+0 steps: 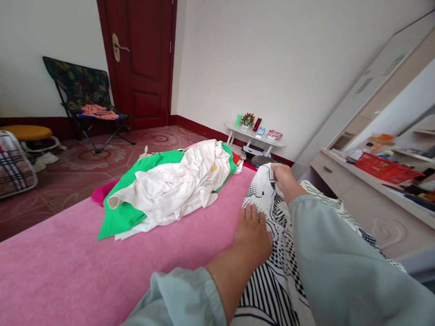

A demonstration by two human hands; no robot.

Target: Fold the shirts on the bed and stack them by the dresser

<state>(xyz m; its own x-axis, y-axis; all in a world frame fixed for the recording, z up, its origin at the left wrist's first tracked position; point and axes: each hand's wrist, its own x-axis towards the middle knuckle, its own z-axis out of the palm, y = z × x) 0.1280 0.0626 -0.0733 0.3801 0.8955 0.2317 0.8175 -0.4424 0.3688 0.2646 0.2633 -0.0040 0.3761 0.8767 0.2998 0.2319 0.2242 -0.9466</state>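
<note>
A black-and-white patterned cloth lies along the right side of the pink bed cover. My left hand rests flat on the cloth's left edge, fingers stretched out and together. My right hand is closed on the cloth's far corner, fingers curled over the fabric. Both arms wear pale green sleeves. A pile of clothes, white on top of green with a bit of magenta and red, sits further up the bed, apart from both hands.
A white desk with a red box and clutter stands at right. A low white shelf with small items lines the wall. A folding chair, a yellow stool and a dark red door are at the back left.
</note>
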